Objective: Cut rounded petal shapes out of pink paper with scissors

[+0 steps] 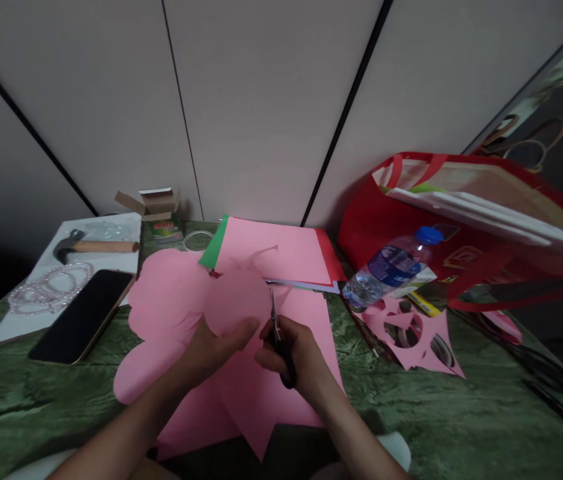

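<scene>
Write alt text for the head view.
A person's left hand holds round pink paper while the right hand holds scissors near its edge, above pink sheets on a green table. A hammer and phone lie left, a red bag and water bottle right.

Dim, soft light greys the pale wall [261, 133], and the far left edge sinks into near-black. Wide-angle distortion stretches the red bag [366, 220] at right; the upper right corner blurs.
</scene>
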{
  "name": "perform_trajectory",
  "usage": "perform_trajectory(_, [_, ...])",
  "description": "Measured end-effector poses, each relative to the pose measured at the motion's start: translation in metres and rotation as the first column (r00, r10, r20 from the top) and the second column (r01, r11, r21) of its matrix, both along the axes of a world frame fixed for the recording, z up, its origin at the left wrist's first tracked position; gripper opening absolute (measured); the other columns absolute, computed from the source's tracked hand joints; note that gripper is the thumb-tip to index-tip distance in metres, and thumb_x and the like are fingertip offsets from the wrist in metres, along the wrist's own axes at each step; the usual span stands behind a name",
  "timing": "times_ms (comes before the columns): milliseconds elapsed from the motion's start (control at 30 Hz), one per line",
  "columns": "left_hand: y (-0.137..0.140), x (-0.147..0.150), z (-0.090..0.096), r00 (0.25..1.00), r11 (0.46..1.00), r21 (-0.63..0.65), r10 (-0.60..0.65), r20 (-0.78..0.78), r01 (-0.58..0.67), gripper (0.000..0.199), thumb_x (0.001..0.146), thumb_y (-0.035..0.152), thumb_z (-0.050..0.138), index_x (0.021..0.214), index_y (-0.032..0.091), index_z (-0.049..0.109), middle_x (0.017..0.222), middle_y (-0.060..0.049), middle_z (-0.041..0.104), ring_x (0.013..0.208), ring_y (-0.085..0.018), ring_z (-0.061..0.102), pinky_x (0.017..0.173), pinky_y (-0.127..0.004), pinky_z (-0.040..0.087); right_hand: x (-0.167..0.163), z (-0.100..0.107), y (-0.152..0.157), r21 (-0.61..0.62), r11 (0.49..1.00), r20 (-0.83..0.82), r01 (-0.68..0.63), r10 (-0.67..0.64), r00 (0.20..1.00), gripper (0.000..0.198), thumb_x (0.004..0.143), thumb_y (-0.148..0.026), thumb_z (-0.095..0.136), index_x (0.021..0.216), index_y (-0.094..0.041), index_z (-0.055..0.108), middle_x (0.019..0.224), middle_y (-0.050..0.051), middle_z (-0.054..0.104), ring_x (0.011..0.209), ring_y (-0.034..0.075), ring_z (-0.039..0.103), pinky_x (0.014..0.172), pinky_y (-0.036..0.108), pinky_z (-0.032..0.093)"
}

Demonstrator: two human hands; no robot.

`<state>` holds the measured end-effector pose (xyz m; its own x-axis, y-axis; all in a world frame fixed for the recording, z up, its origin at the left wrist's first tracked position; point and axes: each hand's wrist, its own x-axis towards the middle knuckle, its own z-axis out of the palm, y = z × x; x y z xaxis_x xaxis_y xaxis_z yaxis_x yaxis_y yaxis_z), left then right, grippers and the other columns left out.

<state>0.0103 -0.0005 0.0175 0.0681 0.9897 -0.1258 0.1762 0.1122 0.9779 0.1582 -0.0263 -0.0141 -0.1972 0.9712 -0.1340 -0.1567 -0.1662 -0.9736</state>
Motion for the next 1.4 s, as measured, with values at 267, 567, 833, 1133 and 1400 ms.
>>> perform_trajectory(267, [0.001,0.001,0.002,0.999,0.999,-0.002,-0.035,0.035,0.036,0.023,0.065,0.021,0.061,0.047,0.020,0.047,0.047,0.005,0.048,0.048,-0.011,0.047,0.043,-0.022,0.041,0.000,-0.002,-0.001,-0.016,1.000,-0.008,0.004,-0.004,1.000,0.029,0.060,-0.032,0.076,0.074,-0.018,0.054,0.051,-0.008,0.047,0.045,0.007,0.041,0.044,0.020,0.031])
perform_trajectory(567, [0.002,-0.002,-0.001,0.998,1.000,-0.003,-0.029,0.062,0.029,0.022,0.069,0.025,0.060,0.051,0.020,0.048,0.046,0.006,0.048,0.045,-0.010,0.045,0.043,-0.022,0.038,-0.003,-0.004,-0.001,-0.025,0.999,0.019,0.025,-0.024,1.000,0.029,0.059,-0.034,0.075,0.070,-0.018,0.053,0.046,-0.009,0.046,0.040,0.007,0.039,0.040,0.020,0.030])
perform_trajectory(833, [0.002,-0.001,-0.001,0.992,0.998,0.008,-0.069,0.105,0.068,0.021,0.068,0.027,0.060,0.052,0.020,0.049,0.045,0.007,0.046,0.044,-0.010,0.044,0.044,-0.022,0.038,0.000,0.010,-0.001,0.015,1.000,0.025,0.004,-0.005,1.000,0.032,0.057,-0.033,0.077,0.073,-0.018,0.054,0.054,-0.008,0.046,0.047,0.007,0.038,0.045,0.021,0.031])
perform_trajectory(1133, [0.000,0.001,0.006,0.991,0.995,0.008,-0.096,0.089,0.096,0.020,0.065,0.025,0.061,0.049,0.020,0.049,0.048,0.005,0.048,0.045,-0.010,0.045,0.043,-0.022,0.039,0.000,0.018,-0.002,0.006,0.999,0.046,-0.047,0.047,0.998,0.035,0.056,-0.033,0.078,0.076,-0.019,0.053,0.059,-0.006,0.047,0.051,0.009,0.039,0.046,0.021,0.032])
perform_trajectory(1400, [0.000,-0.002,0.003,0.994,0.995,0.017,-0.104,0.027,0.103,0.024,0.066,0.029,0.061,0.046,0.022,0.049,0.043,0.005,0.046,0.054,-0.016,0.053,0.050,-0.027,0.045,0.000,0.017,-0.002,0.020,0.999,0.084,-0.040,0.039,0.996,0.032,0.058,-0.034,0.076,0.073,-0.019,0.051,0.057,-0.007,0.046,0.049,0.008,0.037,0.044,0.021,0.030])
